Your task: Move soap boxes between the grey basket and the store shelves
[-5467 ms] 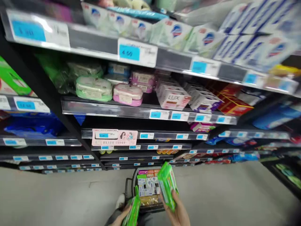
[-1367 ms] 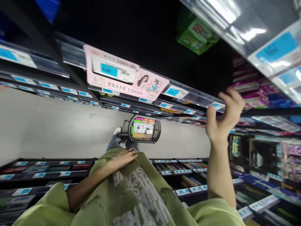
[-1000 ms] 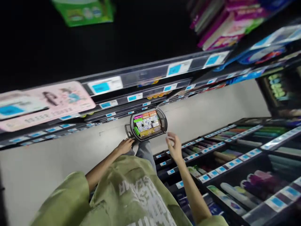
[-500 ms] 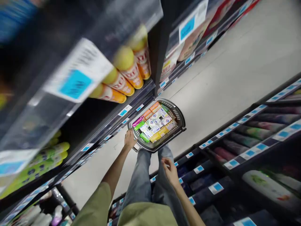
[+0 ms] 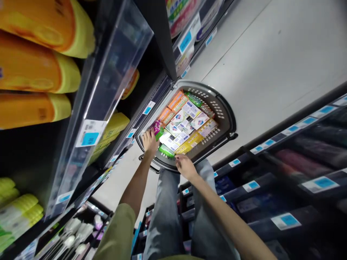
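Note:
A grey plastic shopping basket (image 5: 226, 104) holds several small packets and boxes laid side by side. White soap boxes (image 5: 179, 119) fill the middle, with orange boxes (image 5: 177, 99) along the far left side and yellow boxes (image 5: 195, 141) along the near right. My left hand (image 5: 150, 141) reaches over the left rim, fingers slightly apart, at a magenta packet (image 5: 157, 125) and a green packet (image 5: 159, 134). Above the near rim my right hand (image 5: 185, 167) has its fingers curled together by another green packet (image 5: 166, 150); nothing shows in them.
Dark shelves with orange bottles (image 5: 35, 68) and yellow packs (image 5: 108, 133) rise close on the left. A price tag (image 5: 90, 133) hangs on a clear shelf edge. Lower right stands another shelf rack (image 5: 252, 187). The pale floor (image 5: 271, 47) stretches ahead between them.
My left hand has moved from the basket's left rim inward onto the packets. My right hand has come up from beside my leg to the near rim. The basket appears larger.

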### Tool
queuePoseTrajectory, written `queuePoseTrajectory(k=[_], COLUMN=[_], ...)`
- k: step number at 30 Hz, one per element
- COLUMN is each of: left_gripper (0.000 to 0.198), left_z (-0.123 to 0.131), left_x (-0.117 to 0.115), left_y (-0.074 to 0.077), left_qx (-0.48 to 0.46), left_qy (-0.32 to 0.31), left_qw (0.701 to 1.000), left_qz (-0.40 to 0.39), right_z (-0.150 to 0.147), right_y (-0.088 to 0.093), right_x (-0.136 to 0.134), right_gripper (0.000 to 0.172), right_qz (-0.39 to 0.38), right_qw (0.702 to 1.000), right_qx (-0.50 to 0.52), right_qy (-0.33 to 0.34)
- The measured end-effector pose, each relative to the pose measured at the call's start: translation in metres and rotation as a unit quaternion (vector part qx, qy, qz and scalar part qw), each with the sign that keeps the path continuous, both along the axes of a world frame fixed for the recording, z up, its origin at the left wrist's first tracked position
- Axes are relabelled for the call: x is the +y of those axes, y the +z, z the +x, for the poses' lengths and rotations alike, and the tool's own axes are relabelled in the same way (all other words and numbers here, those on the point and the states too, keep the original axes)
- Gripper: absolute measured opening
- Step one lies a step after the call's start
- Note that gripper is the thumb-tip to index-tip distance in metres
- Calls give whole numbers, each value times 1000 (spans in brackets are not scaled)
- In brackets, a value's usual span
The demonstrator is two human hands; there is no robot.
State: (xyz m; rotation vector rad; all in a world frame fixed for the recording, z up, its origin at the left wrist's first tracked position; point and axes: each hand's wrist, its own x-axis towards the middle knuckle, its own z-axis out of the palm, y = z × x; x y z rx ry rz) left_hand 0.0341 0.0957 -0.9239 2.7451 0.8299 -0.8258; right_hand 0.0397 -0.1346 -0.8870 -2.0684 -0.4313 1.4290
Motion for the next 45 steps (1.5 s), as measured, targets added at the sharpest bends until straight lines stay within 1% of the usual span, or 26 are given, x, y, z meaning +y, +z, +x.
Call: queuePoseTrajectory(k=[3, 6, 8, 10, 13, 15, 16, 18, 20, 21, 23, 24, 25, 26, 27, 29, 30, 31, 32, 35, 37, 39, 41, 43, 45], left_gripper=[74, 73, 69, 67, 67, 64, 62, 59, 61, 66, 81, 88, 94, 99, 102, 102, 100, 99, 96, 88, 86, 88, 92, 96, 99], left_z=[-4, -8, -12, -18, -24, -24, -22, -16, -9, -6, -3, -3, -5, -8, -14, -30, -39, -50, -61, -91, -107, -118, -126, -132, -138], left_x=[0, 2, 3, 4, 3, 1, 1, 2, 6, 10, 19, 25, 31, 36, 40, 43, 43, 42, 39, 28, 19, 10, 0, -10, -21], left_y=[-8, -15, -19, -21, -24, -27, -28, -29, -24, -20, -9, -2, 5, 13, 21, 38, 47, 57, 67, 100, 123, 147, 173, 201, 233], left_qx=[-4, -28, -33, -38, -47, -47, -46, -47, -50, -47, -32, -25, -21, -26, -39, -82, -102, -118, -131, -148, -151, -148, -147, -147, -152], left_qy=[-16, -10, -8, -17, -29, -29, -25, -12, 3, 16, 62, 97, 142, 193, 246, 346, 383, 408, 425, 455, 479, 498, 518, 541, 567], left_qw=[1000, 999, 999, 999, 998, 996, 996, 994, 991, 990, 986, 979, 966, 943, 911, 830, 796, 773, 760, 739, 722, 707, 688, 663, 632], left_qz=[-24, -16, -14, -18, -40, -64, -77, -101, -122, -130, -151, -175, -215, -269, -328, -429, -457, -470, -474, -475, -477, -480, -487, -497, -507], right_z=[-6, -10, -12, -13, -17, -19, -20, -22, -24, -25, -27, -28, -29, -30, -31, -31, -31, -30, -30, -30, -31, -29, -23, -11, 6], right_y=[-22, -47, -62, -73, -80, -82, -82, -82, -82, -82, -79, -77, -75, -73, -71, -68, -67, -67, -67, -64, -56, -41, -19, 10, 47], right_x=[20, 44, 57, 66, 74, 81, 86, 100, 116, 123, 133, 135, 136, 135, 132, 125, 122, 119, 117, 108, 98, 82, 62, 41, 22], right_gripper=[38, 42, 49, 56, 63, 65, 63, 57, 52, 52, 52, 53, 53, 54, 53, 51, 50, 48, 46, 42, 41, 41, 41, 36, 29], right_qz=[-26, -29, -10, 30, 83, 85, 76, 47, 11, -7, -35, -44, -52, -57, -61, -59, -53, -45, -35, -8, -1, -1, 0, 10, 31], right_qw=[998, 996, 994, 990, 969, 956, 954, 958, 962, 964, 968, 969, 971, 973, 974, 977, 979, 981, 983, 990, 995, 998, 998, 991, 974], right_qx=[-5, -24, -33, -31, -50, -71, -78, -80, -83, -82, -80, -79, -79, -80, -82, -83, -82, -80, -78, -67, -58, -53, -57, -70, -89], right_qy=[54, 85, 106, 136, 225, 270, 279, 270, 259, 252, 236, 228, 219, 209, 200, 185, 179, 172, 164, 125, 85, 34, -32, -113, -204])
